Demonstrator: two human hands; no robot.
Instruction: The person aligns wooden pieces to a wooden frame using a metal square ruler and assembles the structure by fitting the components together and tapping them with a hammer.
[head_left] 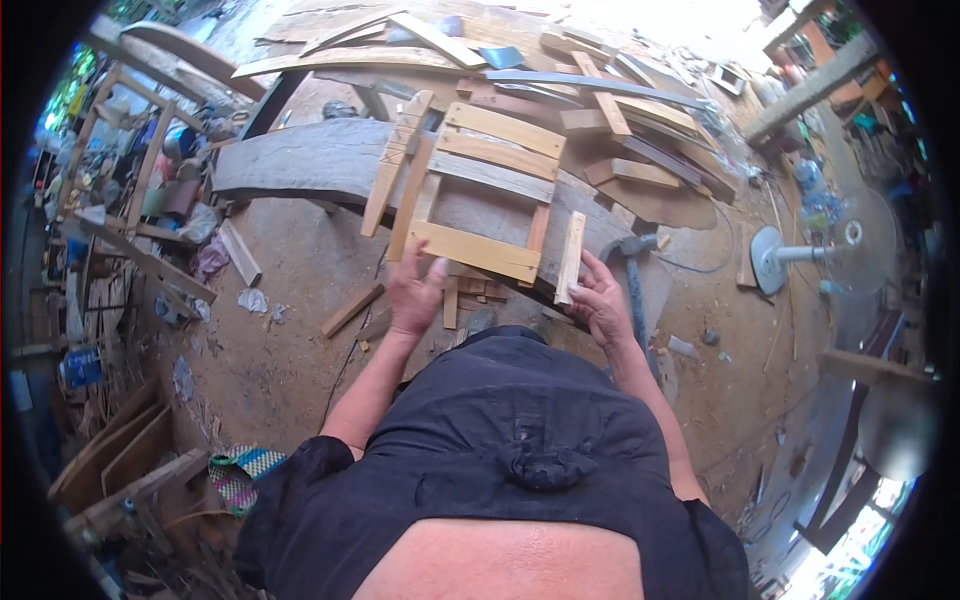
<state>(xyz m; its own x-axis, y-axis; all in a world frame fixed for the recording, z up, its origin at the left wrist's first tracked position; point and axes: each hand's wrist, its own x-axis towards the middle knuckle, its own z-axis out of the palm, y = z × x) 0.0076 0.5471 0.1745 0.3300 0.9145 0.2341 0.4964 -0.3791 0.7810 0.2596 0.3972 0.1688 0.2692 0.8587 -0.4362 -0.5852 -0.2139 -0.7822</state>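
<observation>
A small slatted wooden frame lies on the plank bench in front of me, with several pale cross slats. My left hand is at the frame's near left corner, thumb and fingers apart; whether it touches the wood is hard to tell. Between the thumb and fingers of my right hand is a short pale wooden strip, held upright just right of the frame. A loose tapered wooden piece lies left of the frame. Beside my right hand is a dark hammer-like tool.
The thick plank bench runs across ahead. Piled boards lie at its far right side. A standing fan is at the right. Wood offcuts and scraps litter the dirt floor. Cluttered shelving stands at the left.
</observation>
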